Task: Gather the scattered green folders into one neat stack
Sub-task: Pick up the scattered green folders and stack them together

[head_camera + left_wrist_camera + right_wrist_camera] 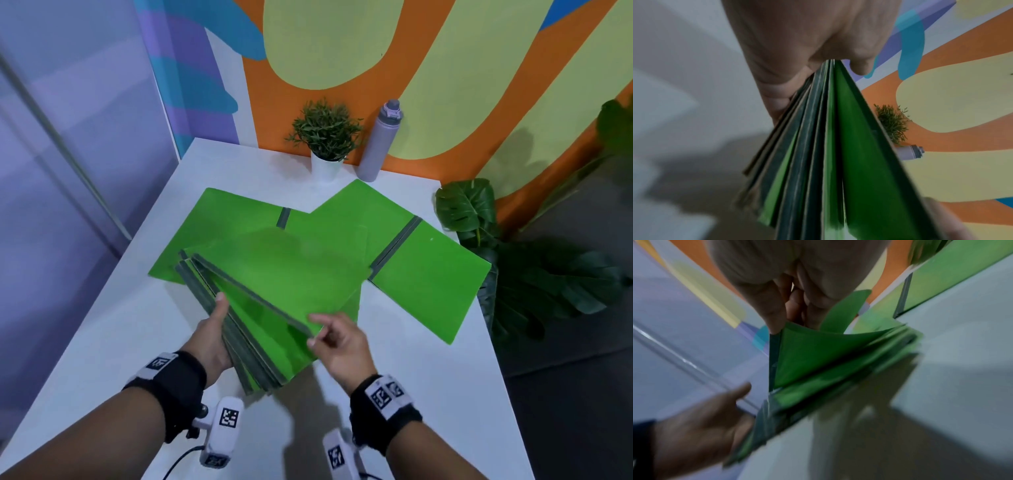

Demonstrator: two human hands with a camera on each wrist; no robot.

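Note:
A fanned stack of green folders (260, 353) with dark spines hangs just above the white table (428, 394). My left hand (219, 325) grips its spine side, thumb on top and fingers hidden beneath; the left wrist view shows the left hand (818, 61) clamped on the fanned stack (818, 162). The top folder (284, 270) is lifted away from the rest, and my right hand (313, 329) pinches its near corner. In the right wrist view the right hand (795, 321) holds that top folder (807, 356). Two open folders lie flat behind, one at the left (219, 222) and one at the right (428, 284).
A small potted plant (325, 137) and a grey bottle (380, 140) stand at the table's back edge by the painted wall. A large leafy plant (513, 267) sits on the floor off the right edge. The right open folder reaches that edge.

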